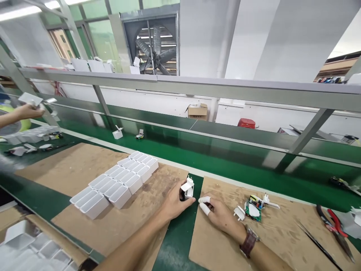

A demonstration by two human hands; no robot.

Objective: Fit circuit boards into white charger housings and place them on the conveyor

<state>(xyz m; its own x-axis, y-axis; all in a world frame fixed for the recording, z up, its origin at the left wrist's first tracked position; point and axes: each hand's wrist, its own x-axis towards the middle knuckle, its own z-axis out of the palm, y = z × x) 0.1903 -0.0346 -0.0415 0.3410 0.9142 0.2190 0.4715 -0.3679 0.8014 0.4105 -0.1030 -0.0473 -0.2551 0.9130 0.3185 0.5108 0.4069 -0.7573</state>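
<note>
My left hand (179, 201) is closed around a small white plug adapter (188, 188), whose pins point up and whose casing shows a dark gap at the side. Just right of it, apart from the adapter, is my right hand (221, 214). White finger covers sit on its thumb and forefinger, whose tips come together with nothing visible between them. Beside that wrist, a green circuit board (253, 211) with parts on it and a white plug piece (239, 213) lie on the right-hand brown board (220, 250).
Rows of white casings (118, 178) stand on the left brown board (84, 229). Red-handled pliers (335, 226) and tweezers (318, 242) lie at right. A box of white casings (42, 244) is at lower left. Another person's hand (29, 112) holds a white piece at far left.
</note>
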